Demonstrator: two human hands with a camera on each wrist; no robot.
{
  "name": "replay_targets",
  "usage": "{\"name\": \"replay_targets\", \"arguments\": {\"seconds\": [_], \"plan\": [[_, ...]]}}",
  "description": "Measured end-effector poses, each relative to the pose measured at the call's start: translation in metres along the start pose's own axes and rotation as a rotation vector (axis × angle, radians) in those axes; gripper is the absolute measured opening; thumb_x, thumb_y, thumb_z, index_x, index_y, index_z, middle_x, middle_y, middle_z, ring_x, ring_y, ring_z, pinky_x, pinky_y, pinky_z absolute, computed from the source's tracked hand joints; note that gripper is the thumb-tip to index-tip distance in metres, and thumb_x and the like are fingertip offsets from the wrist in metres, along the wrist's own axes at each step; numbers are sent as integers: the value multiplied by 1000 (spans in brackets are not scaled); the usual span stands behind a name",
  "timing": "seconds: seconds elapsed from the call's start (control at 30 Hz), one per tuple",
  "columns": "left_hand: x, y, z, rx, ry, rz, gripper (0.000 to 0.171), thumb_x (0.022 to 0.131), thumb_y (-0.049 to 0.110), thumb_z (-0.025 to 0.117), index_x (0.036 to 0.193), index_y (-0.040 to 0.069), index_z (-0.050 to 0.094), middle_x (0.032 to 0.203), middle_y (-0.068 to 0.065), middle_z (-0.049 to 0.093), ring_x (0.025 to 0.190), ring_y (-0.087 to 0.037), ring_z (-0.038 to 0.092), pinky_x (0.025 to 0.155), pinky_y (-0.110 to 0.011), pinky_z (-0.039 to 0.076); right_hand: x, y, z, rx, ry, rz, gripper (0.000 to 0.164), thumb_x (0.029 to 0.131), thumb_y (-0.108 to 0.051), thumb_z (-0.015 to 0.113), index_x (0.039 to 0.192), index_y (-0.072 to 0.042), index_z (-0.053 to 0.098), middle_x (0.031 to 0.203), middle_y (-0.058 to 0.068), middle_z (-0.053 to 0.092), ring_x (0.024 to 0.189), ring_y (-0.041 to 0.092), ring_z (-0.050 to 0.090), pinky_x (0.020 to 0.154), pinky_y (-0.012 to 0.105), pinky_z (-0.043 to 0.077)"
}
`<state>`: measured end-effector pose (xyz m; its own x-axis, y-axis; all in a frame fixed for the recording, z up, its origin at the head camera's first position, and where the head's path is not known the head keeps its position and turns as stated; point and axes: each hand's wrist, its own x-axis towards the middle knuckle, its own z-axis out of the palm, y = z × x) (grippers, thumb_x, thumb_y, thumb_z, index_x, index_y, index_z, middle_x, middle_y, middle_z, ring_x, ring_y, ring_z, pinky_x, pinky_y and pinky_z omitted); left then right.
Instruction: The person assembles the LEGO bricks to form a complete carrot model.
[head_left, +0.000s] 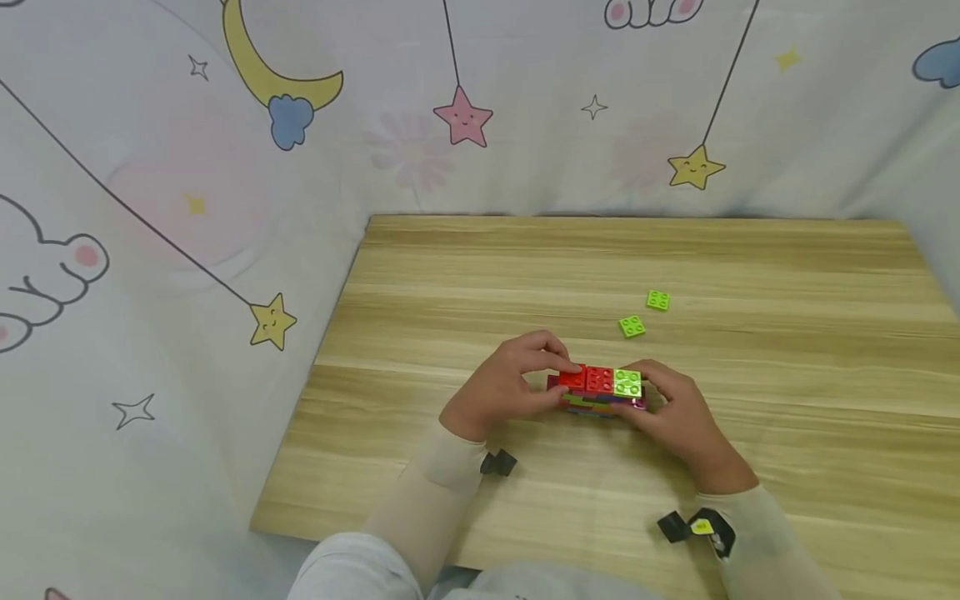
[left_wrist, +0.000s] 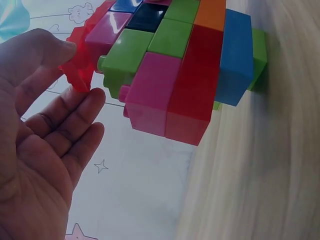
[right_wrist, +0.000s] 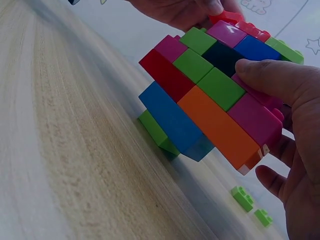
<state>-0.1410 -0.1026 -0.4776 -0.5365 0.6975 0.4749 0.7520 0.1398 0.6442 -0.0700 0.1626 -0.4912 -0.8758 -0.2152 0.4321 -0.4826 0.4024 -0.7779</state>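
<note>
A stacked model of colourful toy building bricks (right_wrist: 215,70) stands near the middle of the table, with pink, green, blue, black, red and orange bricks in its layers. Along its top lie two red bricks and a light green brick (head_left: 627,382). My left hand (head_left: 510,379) pinches the leftmost red brick (left_wrist: 80,62) between thumb and fingers at the top left end. Whether that brick sits fully down on the studs I cannot tell. My right hand (head_left: 678,412) holds the model's right end, thumb on the near face and fingers behind.
Two loose light green bricks, one nearer (head_left: 632,326) and one farther (head_left: 658,300), lie on the wooden table (head_left: 450,275) behind the model. A printed cloth (head_left: 540,167) with stars and a moon hangs behind and to the left of the table.
</note>
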Motion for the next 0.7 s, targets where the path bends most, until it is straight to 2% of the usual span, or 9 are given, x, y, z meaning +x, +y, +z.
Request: {"name": "replay_targets", "arguments": {"seconds": [0.1,0.2,0.37,0.53,0.7], "plan": [[1,2,-1,28,-12,-1,26,85,9,82,111,11,80,109,5,61,101,-6,57,88,-21,52,1,-2,-1,-3,2,4,42,67,14,89,104,2,71,101,13,74,99,-6,60,91,9,43],[3,6,-3,53,-26,-3,26,84,8,83,110,10,81,108,3,62,99,-7,57,88,-18,51,1,-1,-1,0,2,6,42,67,14,89,103,2,71,101,13,74,99,-6,60,91,9,43],[8,13,-7,95,-63,-8,23,83,6,82,105,9,81,105,3,62,95,-7,57,86,-17,50,1,-1,-1,0,0,4,42,67,14,90,103,1,71,101,12,74,98,-5,60,92,9,43],[12,18,-9,110,-99,-41,20,81,3,80,100,9,81,102,3,60,91,-7,55,83,-17,49,0,2,-1,-6,-3,9,42,68,13,90,103,0,71,101,11,74,97,-3,61,91,10,44],[12,19,-7,104,-100,-59,19,80,1,80,98,8,80,103,4,60,90,-11,57,82,-18,50,-2,5,1,-9,-10,37,42,70,11,89,106,-2,71,103,10,74,99,0,62,93,11,43]]}}
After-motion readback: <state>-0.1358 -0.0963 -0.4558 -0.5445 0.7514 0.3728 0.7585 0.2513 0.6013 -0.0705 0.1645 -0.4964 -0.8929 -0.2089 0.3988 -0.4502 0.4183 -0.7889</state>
